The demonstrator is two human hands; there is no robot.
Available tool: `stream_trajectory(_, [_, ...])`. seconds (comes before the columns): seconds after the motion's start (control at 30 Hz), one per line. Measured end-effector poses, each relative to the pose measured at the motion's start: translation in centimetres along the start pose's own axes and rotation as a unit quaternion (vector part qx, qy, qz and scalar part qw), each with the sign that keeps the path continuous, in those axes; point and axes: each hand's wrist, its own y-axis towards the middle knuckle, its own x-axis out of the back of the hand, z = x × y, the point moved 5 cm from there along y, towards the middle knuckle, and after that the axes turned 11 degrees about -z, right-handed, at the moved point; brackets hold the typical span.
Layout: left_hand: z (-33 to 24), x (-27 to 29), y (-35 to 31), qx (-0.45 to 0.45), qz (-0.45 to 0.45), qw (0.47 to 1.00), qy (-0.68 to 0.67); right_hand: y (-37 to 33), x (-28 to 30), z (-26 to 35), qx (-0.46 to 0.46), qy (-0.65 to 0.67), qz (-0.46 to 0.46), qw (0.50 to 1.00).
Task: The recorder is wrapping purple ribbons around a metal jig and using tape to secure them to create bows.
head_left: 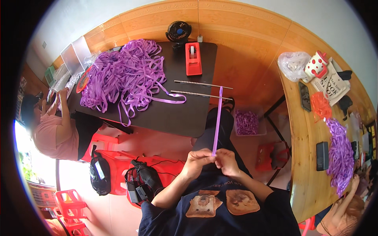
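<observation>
A narrow purple ribbon runs from the tip of a thin metal rod down to my hands in front of my chest. My left hand and my right hand meet there, fingertips pinched together on the ribbon's lower end. A second thin rod lies alongside the first; both stick out past the right edge of the black table. On that table a big tangled heap of purple ribbon spreads out, and one loose strand reaches toward the rods.
A red tape dispenser and a small black fan stand at the back. Below, a clear bin holds purple pieces. On the right, a wooden table carries another ribbon pile and a phone. Other people sit left and lower right.
</observation>
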Motion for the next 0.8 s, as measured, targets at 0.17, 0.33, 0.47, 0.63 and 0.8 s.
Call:
stream_trajectory(0.17, [1.4, 2.3, -1.3, 0.086, -0.068, 0.993, -0.041, 1.0, -0.3, 1.2, 0.062, -0.004, -0.051, 0.997])
stream_trajectory(0.33, [1.6, 3.1, -1.3, 0.118, -0.149, 0.981, -0.029, -0.6, -1.3, -0.3, 0.041, -0.072, 0.01, 0.997])
stream_trajectory(0.47, [0.3, 2.1, -0.5, 0.082, -0.146, 0.982, 0.087, -1.0, -0.9, -1.1, -0.007, -0.084, 0.084, 0.993])
stream_trajectory(0.63, [-0.6, 1.5, 1.6, -0.007, -0.127, 0.962, 0.241, -1.4, -1.1, -1.1, -0.012, -0.092, 0.097, 0.991])
stream_trajectory(0.8, [-0.9, 1.3, 3.7, 0.019, -0.143, 0.971, 0.19, -1.6, -1.8, -0.2, -0.023, -0.157, 0.137, 0.978])
